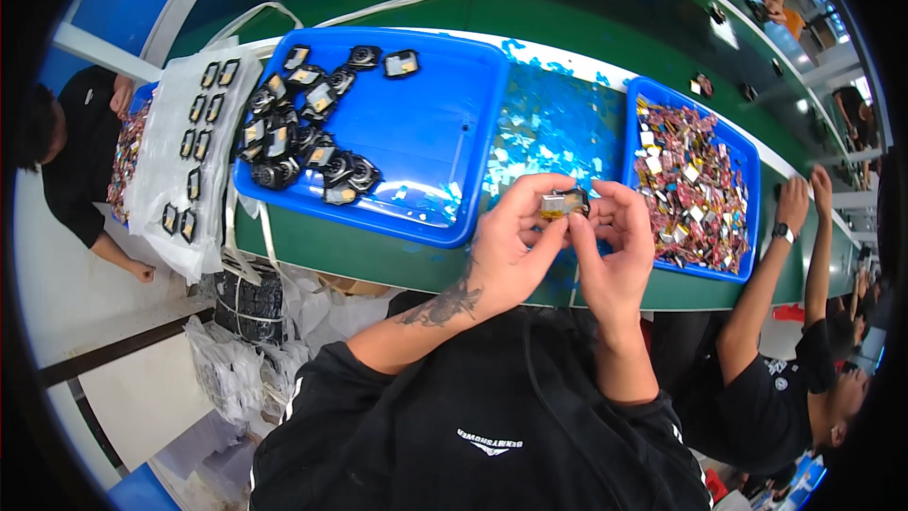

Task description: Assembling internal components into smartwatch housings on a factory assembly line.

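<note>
Between the fingertips of both hands, just above the table's near edge, is a small black plastic housing [577, 201] with a silver, yellow-edged battery [554, 205] at its left side. My left hand [518, 238] is closed, pinching the battery side. My right hand [617, 244] grips the black housing with thumb and fingers. Whether the battery sits in the housing or apart from it, I cannot tell. To the left, a blue tray [416, 132] holds a heap of similar black housings [284, 128]. A second blue tray [752, 199], right of my hands, is filled with small batteries with wires [689, 185].
Blue and clear film scraps [553, 123] litter the green table [378, 265] between the trays. At far left, white foam sheets [156, 156] carry rows of black housings. A co-worker's arms [776, 255] reach in at right; another person [85, 151] stands at left.
</note>
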Demonstrator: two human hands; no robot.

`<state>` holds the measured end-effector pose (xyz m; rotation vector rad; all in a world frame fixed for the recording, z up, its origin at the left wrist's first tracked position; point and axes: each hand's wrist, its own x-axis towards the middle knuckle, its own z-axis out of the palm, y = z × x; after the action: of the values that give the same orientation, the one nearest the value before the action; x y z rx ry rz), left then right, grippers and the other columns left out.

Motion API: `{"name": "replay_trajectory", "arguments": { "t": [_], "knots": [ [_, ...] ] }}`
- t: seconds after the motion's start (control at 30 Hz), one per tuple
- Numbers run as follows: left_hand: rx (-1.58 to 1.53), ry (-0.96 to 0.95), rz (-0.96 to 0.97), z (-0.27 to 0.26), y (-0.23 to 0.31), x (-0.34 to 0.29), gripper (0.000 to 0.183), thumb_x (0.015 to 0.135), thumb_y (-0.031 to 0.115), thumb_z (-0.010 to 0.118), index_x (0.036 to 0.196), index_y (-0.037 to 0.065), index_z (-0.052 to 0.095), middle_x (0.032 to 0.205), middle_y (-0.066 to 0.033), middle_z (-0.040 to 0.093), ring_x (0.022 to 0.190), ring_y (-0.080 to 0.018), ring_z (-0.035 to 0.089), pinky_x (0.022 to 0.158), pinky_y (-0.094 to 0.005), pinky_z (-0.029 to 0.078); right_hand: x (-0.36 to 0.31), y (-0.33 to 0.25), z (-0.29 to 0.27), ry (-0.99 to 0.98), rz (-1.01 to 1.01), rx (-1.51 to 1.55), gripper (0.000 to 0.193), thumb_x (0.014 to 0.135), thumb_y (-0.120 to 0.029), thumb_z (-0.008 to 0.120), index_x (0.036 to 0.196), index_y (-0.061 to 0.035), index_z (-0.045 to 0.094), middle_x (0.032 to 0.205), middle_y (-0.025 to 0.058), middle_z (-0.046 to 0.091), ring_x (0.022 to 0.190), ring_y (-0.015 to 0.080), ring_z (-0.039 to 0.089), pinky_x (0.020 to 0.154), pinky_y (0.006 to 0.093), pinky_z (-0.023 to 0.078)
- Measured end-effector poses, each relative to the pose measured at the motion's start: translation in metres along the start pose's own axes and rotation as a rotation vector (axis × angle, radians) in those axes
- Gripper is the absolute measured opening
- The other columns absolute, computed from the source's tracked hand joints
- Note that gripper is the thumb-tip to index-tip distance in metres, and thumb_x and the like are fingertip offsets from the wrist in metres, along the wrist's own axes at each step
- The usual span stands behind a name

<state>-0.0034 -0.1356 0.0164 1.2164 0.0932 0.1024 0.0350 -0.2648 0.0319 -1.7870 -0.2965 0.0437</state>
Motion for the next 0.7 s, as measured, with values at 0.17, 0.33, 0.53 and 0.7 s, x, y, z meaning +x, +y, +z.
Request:
{"name": "replay_trajectory", "arguments": {
  "t": [0.17, 0.33, 0.53, 0.7],
  "knots": [
    [0.255, -0.032, 0.013, -0.025, 0.023, 0.021, 0.052, 0.093, 0.001, 0.054, 0.142, 0.005, 0.036, 0.116, -0.0188, 0.062, 0.104, -0.0203, 0.064, 0.086, -0.0335, 0.053, 0.041, 0.004, -0.019, -0.148, 0.076, 0.014, 0.039, 0.081, 0.007, 0.067, 0.117, -0.0023, 0.054, 0.086, 0.0034, 0.058, 0.077, 0.0092, 0.061, 0.062, 0.0214, 0.050],
    [1.518, 0.265, 0.423, -0.129, 0.039, 0.093, 0.031, 0.092, 0.011, 0.054, 0.120, 0.000, 0.058, 0.115, -0.0200, 0.063, 0.109, -0.0376, 0.057, 0.098, -0.0445, 0.044, 0.188, 0.001, -0.014, -0.321, 0.077, -0.189, 0.033, 0.082, -0.007, 0.067, 0.111, 0.0035, 0.055, 0.076, 0.0084, 0.071, 0.065, 0.0095, 0.060, 0.058, 0.0233, 0.045],
    [1.779, 0.107, 0.248, -0.133, 0.027, 0.092, 0.028, 0.092, 0.015, 0.053, 0.118, 0.006, 0.058, 0.129, -0.0232, 0.054, 0.121, -0.0397, 0.050, 0.102, -0.0461, 0.041, 0.282, 0.095, -0.023, 0.040, 0.152, -0.644, 0.046, 0.060, -0.020, 0.089, 0.096, -0.0020, 0.067, 0.094, 0.0154, 0.069, 0.091, 0.0278, 0.067, 0.080, 0.0354, 0.052],
    [1.570, 0.241, 0.298, -0.139, 0.032, 0.083, 0.033, 0.087, 0.006, 0.055, 0.120, 0.008, 0.055, 0.104, -0.0198, 0.061, 0.102, -0.0379, 0.058, 0.086, -0.0448, 0.048, 0.281, 0.077, -0.040, 0.002, 0.055, -0.778, 0.036, 0.070, -0.025, 0.082, 0.096, -0.0042, 0.068, 0.094, 0.0151, 0.069, 0.092, 0.0300, 0.067, 0.080, 0.0374, 0.052]
  ]
}}
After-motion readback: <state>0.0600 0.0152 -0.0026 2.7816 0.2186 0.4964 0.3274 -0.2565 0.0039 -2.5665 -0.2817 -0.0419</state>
